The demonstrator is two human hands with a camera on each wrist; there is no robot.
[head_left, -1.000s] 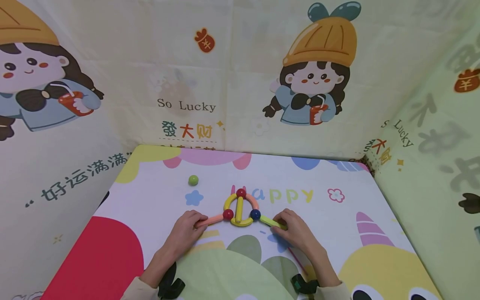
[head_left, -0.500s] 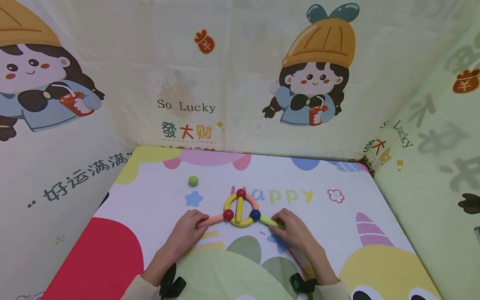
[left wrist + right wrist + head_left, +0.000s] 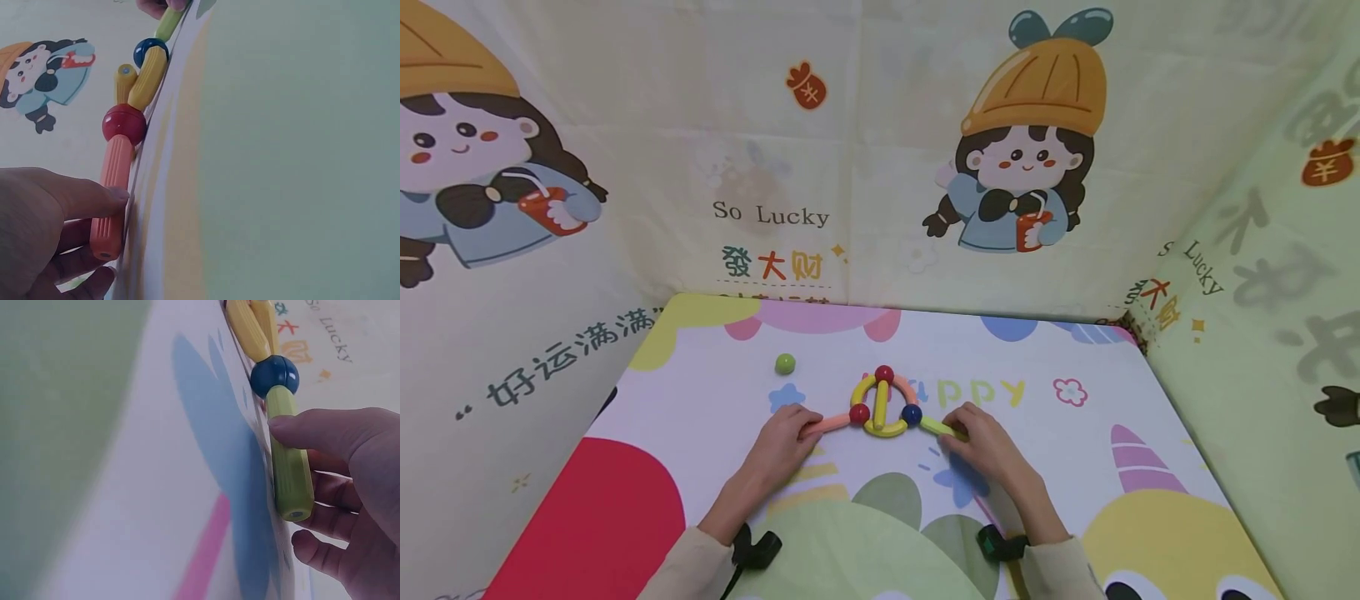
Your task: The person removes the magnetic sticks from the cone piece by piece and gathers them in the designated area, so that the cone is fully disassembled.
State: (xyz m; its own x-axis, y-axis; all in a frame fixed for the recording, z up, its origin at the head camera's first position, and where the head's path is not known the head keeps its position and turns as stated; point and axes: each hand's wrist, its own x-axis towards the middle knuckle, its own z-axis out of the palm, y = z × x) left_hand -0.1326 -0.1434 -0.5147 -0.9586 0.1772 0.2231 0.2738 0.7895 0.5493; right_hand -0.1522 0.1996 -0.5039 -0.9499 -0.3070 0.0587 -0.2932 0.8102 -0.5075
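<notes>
A ring of curved magnetic rods, two yellow [image 3: 886,431] and one pink [image 3: 906,387], is joined by a red ball [image 3: 884,374] at the top, another red ball [image 3: 124,124] at left and a dark blue ball [image 3: 275,376] at right. Inside it lies a straight yellow rod [image 3: 881,404]. My left hand [image 3: 782,442] pinches a straight pink rod [image 3: 115,165] attached to the left red ball. Between thumb and fingers, my right hand [image 3: 988,442] holds a light green rod [image 3: 290,478] attached to the blue ball.
A loose green ball [image 3: 785,363] sits on the tabletop behind my left hand. The table covering [image 3: 1045,467] carries printed cartoon shapes and letters. Patterned cloth walls [image 3: 880,150] rise behind the table and on both sides.
Both hands have moved slightly forward, away from me, and the joined ring has shifted with them. Both grips stay on the same rods, and the loose green ball has not moved on the table.
</notes>
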